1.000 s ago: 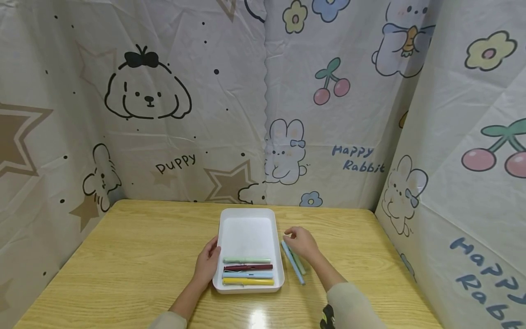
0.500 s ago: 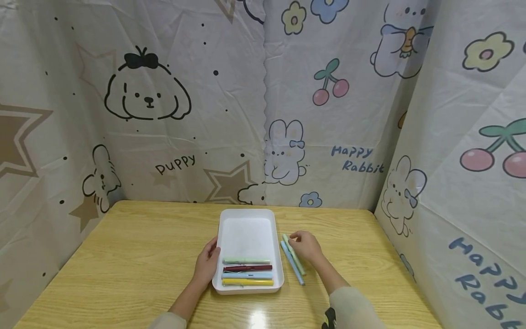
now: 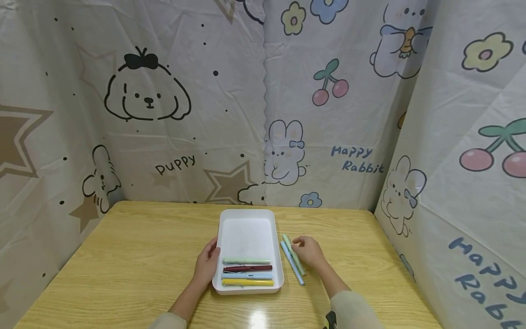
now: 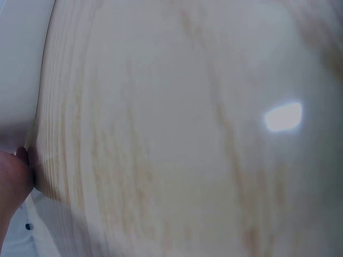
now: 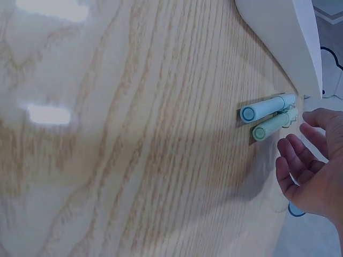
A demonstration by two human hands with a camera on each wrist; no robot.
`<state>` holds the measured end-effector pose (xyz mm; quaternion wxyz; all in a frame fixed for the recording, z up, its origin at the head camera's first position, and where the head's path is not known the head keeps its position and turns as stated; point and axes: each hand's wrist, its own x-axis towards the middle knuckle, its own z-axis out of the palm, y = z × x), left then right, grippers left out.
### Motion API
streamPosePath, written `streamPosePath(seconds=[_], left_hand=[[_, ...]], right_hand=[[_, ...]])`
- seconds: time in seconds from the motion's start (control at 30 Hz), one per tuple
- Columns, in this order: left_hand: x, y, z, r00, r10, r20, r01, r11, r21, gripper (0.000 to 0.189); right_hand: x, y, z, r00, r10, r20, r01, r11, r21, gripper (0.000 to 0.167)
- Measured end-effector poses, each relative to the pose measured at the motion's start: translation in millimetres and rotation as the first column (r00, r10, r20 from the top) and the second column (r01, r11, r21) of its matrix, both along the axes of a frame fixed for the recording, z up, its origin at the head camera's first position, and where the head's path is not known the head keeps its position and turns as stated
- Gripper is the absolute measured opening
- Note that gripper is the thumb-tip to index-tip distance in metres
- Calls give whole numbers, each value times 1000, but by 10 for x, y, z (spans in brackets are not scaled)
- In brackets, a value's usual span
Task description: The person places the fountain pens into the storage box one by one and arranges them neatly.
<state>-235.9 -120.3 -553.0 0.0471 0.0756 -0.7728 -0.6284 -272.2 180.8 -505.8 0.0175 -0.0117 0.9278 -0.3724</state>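
Note:
My left hand (image 3: 207,263) holds the left side of the white tray (image 3: 246,211), thumb near its rim; the fingertips are partly hidden. Four-sided and shallow, the tray holds pens laid crosswise at its near end: pale green (image 3: 246,261), dark red (image 3: 248,268), light blue (image 3: 248,275) and yellow (image 3: 248,283). Right of the tray, a light blue pen (image 3: 292,263) and a green pen (image 3: 297,261) lie side by side on the table. Beside the green one is my right hand (image 3: 309,250); in the right wrist view its loosely bent fingers (image 5: 293,160) grip nothing.
The wood-grain table (image 3: 156,256) extends on both sides of the tray. A printed cloth (image 3: 230,114) hangs behind the table and along both sides. Light glares on the near part of the tabletop.
My right hand has drawn back toward me and slightly right, away from the far ends of the two loose pens, uncovering the green pen's end. The left hand and tray stay put.

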Motion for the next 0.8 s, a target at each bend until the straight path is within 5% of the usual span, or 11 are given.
streamPosePath(seconds=[0.8], left_hand=[[7,9,20,1000,8,11,-8,1000,2,43]], right_hand=[[34,57,-123,1000,21,23,-21,999,-35,28]])
